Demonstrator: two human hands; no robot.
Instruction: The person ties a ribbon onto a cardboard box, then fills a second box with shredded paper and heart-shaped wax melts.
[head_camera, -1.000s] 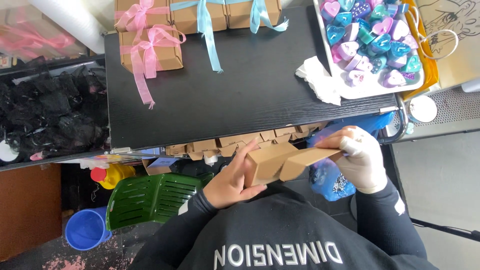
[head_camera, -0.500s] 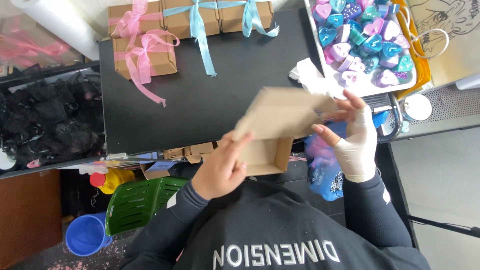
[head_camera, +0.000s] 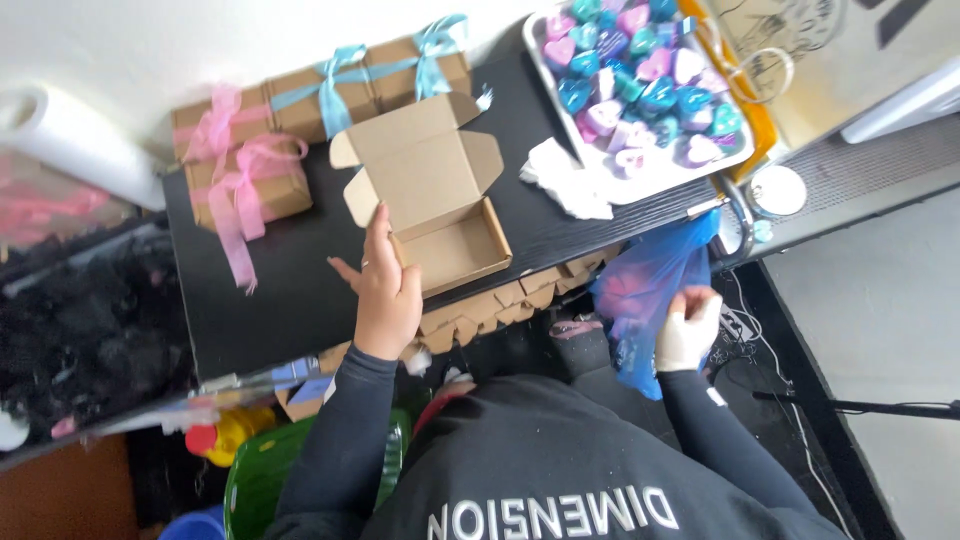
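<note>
1. The open cardboard box sits on the black table, close to the near edge, with its lid flipped up and back and the side flaps spread out. Inside looks bare brown card

2. The left hand is against the box's left side, fingers stretched up along the wall and lid hinge. It's more a flat, loose touch than a real clamp, thumb out to the left

3. The right hand, in a whitish glove, is down below the table edge at the blue plastic bag. The fingers look curled into the bag's plastic, so it's pinching or gripping that; how tight, can't tell

4. Behind the open box, at the far left of the table, there are closed cardboard boxes tied with pink ribbon, and next to them ones with light blue ribbon

5. The white tray at the far right corner is full of heart-shaped pieces in teal, purple and pink

6. A crumpled white tissue lies between tray and open box, apart from the box

7. A row of flat folded brown box blanks pokes out under the table's near edge, right below the open box
</note>
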